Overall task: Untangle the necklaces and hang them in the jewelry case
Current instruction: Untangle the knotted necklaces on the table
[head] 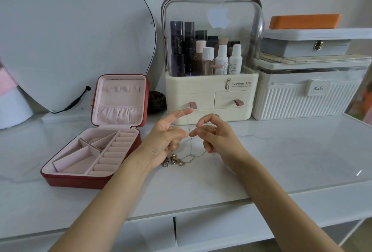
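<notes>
"Serious Life" printed on cream cosmetic organizer, center far; handwritten "KaSi" tag on white ribbed box, right.

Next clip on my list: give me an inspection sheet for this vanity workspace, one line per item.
Surface: white marble-look tabletop, glossy, drawers below its front edge.
Job's things: tangled necklaces piled on the tabletop, fine chains rising to both hands; red jewelry case open at left, pink lining, its hooks bare.
Clutter: cosmetics organizer full of bottles; ribbed white storage box with a grey box and an orange item stacked above.
Grippers: left hand pinches a chain, index finger extended; right hand pinches the chain beside it.
Cables: black cable running from the mirror's edge.
Surroundings: curved mirror leaning on a pale wall.
</notes>
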